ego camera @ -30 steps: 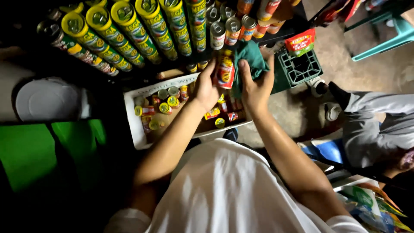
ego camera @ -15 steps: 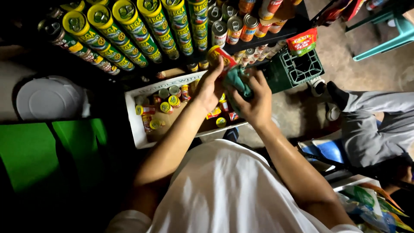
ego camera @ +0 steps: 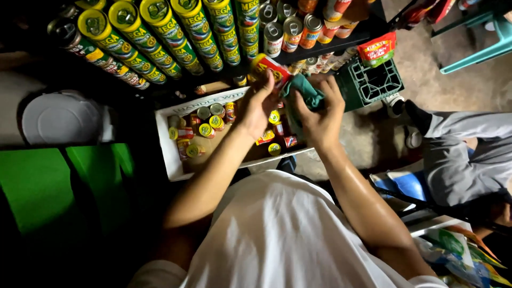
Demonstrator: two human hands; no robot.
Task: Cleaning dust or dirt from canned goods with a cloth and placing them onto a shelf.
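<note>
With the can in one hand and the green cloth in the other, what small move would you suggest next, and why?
Probably turn the can a little in the left hand so an uncovered side meets the green cloth. The right hand presses the cloth against one side only, above the white box of cans, so the far side is likely unwiped.

Dark shelf (ego camera: 320, 50) up top: stacked rows of yellow-lidded tins (ego camera: 160, 32), red and silver cans (ego camera: 293, 29) beside. Concrete floor (ego camera: 426, 80) below: white cardboard box (ego camera: 166, 154) of loose tins, green plastic crate (ego camera: 373, 82), teal chair (ego camera: 480, 37).
</note>
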